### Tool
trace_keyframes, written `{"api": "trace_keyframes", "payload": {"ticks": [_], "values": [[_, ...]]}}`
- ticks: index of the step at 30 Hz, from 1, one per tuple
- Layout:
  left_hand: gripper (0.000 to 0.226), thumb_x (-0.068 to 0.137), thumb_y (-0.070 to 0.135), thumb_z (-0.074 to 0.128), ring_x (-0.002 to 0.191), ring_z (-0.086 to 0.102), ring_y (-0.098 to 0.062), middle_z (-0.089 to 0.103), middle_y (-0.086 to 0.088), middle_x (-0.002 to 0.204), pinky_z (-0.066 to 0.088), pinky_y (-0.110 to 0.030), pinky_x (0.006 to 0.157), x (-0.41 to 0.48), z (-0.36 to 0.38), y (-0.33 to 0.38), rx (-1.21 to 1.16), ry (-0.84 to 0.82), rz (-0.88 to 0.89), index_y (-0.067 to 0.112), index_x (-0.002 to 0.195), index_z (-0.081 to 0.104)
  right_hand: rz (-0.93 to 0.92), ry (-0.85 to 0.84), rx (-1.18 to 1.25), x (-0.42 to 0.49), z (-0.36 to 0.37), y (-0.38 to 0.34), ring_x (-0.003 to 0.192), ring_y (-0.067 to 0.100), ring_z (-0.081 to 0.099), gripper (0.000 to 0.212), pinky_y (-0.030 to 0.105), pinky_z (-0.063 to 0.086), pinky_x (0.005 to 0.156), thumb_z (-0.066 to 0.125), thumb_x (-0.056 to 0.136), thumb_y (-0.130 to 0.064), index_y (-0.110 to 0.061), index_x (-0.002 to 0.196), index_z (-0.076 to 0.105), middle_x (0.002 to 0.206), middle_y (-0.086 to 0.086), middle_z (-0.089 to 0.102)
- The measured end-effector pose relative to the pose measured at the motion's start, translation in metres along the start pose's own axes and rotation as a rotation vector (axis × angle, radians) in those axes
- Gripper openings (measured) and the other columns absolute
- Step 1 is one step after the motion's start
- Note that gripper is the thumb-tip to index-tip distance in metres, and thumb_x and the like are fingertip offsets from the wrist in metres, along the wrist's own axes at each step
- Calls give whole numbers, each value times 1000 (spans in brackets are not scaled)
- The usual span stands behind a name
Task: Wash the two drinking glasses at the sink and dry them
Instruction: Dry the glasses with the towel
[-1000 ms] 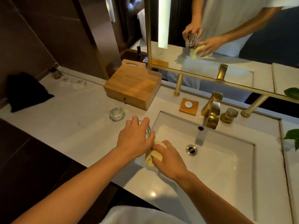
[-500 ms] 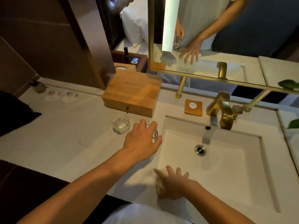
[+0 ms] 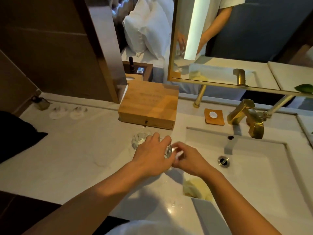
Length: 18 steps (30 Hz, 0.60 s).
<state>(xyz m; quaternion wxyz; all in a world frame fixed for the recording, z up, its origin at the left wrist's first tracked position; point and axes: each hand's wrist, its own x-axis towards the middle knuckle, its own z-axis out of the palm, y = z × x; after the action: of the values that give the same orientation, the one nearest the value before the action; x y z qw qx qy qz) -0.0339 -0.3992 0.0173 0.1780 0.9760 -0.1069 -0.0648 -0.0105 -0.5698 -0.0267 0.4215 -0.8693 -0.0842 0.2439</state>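
Two clear drinking glasses are on the white counter left of the sink. My left hand (image 3: 152, 155) grips the nearer glass (image 3: 168, 151) from above, its fingers curled over the rim. The other glass (image 3: 140, 140) stands free just behind and to the left, in front of the wooden box. My right hand (image 3: 188, 160) is at the right side of the held glass. Its curled, motion-blurred fingers are against the glass. A yellow cloth (image 3: 197, 188) lies crumpled on the front left corner of the sink (image 3: 264, 180), below my right wrist.
A wooden box (image 3: 149, 107) stands behind the glasses. The gold faucet (image 3: 249, 118) hangs over the basin, with a drain (image 3: 223, 161) below it and a small soap tray (image 3: 214, 116) beside it. A black cloth (image 3: 15, 134) lies far left. Water drops dot the counter's front edge.
My right hand let go of the yellow cloth at the sink's front edge and moved up to the glass. My left hand stayed on that glass. The camera moved closer.
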Motion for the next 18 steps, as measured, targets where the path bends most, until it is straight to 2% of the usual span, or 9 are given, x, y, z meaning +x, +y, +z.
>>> {"api": "trace_keyframes", "payload": {"ticks": [2, 5, 9, 12, 13, 15, 18], "values": [[34, 89, 57, 47, 100, 48, -22, 40, 3, 101, 42, -34, 73, -4, -5, -8, -22, 6, -7, 35, 115, 42, -112, -78, 84, 4, 7, -15, 100, 4, 62, 73, 13, 54, 75, 87, 70, -23, -40, 130, 49, 120, -17, 59], [40, 86, 59, 50, 102, 48, -20, 47, 1, 110, 50, -38, 79, -11, -13, -20, -50, 12, -39, 33, 115, 40, -181, -116, 166, 8, 21, -26, 109, 4, 61, 87, 21, 56, 85, 90, 67, -24, -36, 141, 45, 125, -17, 60], [65, 80, 68, 54, 111, 47, -17, 49, 3, 123, 51, -36, 86, -20, -20, -38, -75, -13, -30, 32, 130, 33, -243, -46, 167, 7, 38, -33, 103, 7, 64, 71, 21, 54, 85, 89, 64, -37, -33, 129, 59, 112, -17, 68], [97, 68, 77, 66, 122, 40, -10, 39, 8, 138, 45, -28, 95, -28, -25, -58, -292, -115, -35, 37, 145, 22, -247, -14, 228, 6, 47, -36, 106, 9, 65, 72, 25, 57, 87, 91, 64, -32, -30, 128, 61, 114, -15, 68], [105, 64, 74, 73, 124, 40, -8, 36, 11, 140, 45, -26, 97, -31, -25, -64, -378, -134, -40, 39, 147, 19, -242, -6, 244, 6, 48, -37, 105, 9, 65, 72, 26, 58, 86, 91, 64, -31, -29, 129, 61, 115, -14, 68], [111, 60, 55, 87, 122, 46, -5, 38, 12, 139, 48, -20, 95, -38, -23, -77, -489, -117, -50, 39, 148, 21, -225, 12, 245, 6, 50, -38, 104, 6, 64, 71, 25, 58, 84, 92, 63, -32, -32, 127, 61, 115, -15, 68], [104, 59, 37, 95, 112, 61, -7, 54, 11, 131, 57, -22, 87, -49, -16, -89, -648, -33, -93, 32, 144, 35, -209, 13, 248, 5, 56, -39, 104, 2, 63, 69, 20, 56, 82, 93, 62, -36, -40, 122, 59, 113, -20, 67]]}}
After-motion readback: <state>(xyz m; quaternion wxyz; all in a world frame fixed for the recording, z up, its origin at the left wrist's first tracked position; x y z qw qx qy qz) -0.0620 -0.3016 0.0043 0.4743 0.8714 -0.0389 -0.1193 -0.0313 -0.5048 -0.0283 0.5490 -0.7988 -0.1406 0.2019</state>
